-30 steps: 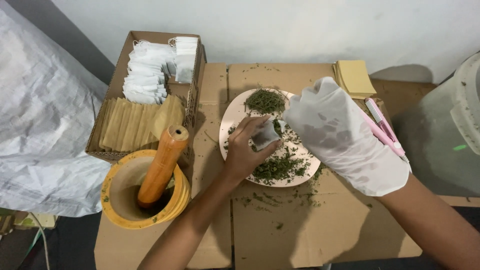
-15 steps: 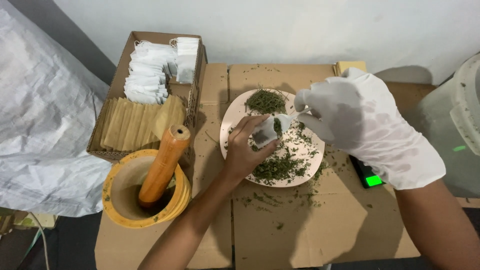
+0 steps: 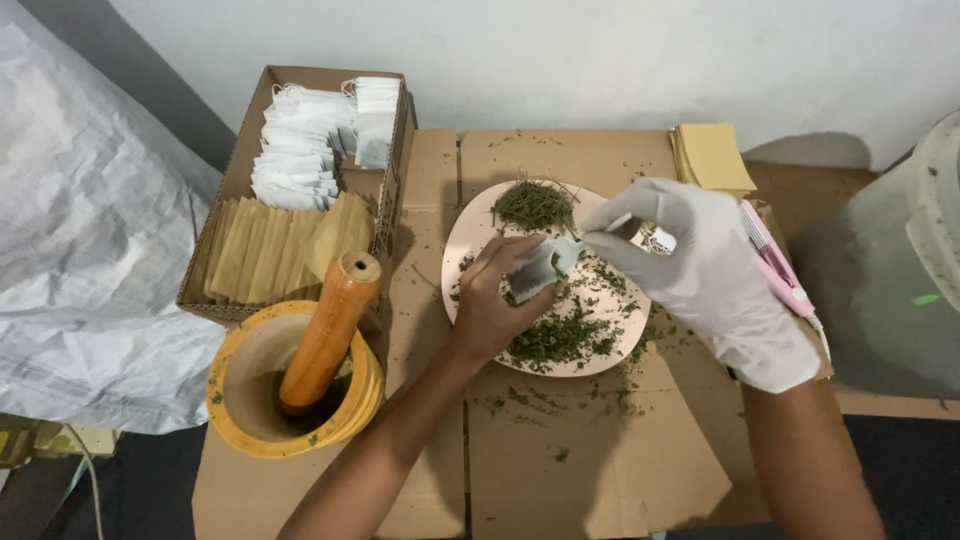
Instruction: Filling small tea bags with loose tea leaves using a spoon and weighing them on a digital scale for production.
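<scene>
My bare left hand (image 3: 490, 305) holds a small white filter bag (image 3: 530, 270) open over a pale pink plate (image 3: 462, 225). The plate carries chopped green dried herbs (image 3: 560, 338) and a second heap (image 3: 532, 202) at its far side. My right hand (image 3: 700, 275), in a white glove, grips a small metal spoon (image 3: 610, 233) whose tip sits at the mouth of the bag.
A cardboard box (image 3: 395, 150) at the left holds white filter bags (image 3: 300, 145) and tan paper envelopes (image 3: 270, 250). A yellow mortar (image 3: 240, 405) with an orange pestle (image 3: 328, 330) stands in front of it. Yellow papers (image 3: 712, 157), a pink tool (image 3: 775, 265) and a grey bin (image 3: 900, 270) lie right.
My gloved right hand swung down and back from above the plate, bringing the spoon to the bag's mouth. The left hand and bag stayed put. The green-lit device at right is covered again.
</scene>
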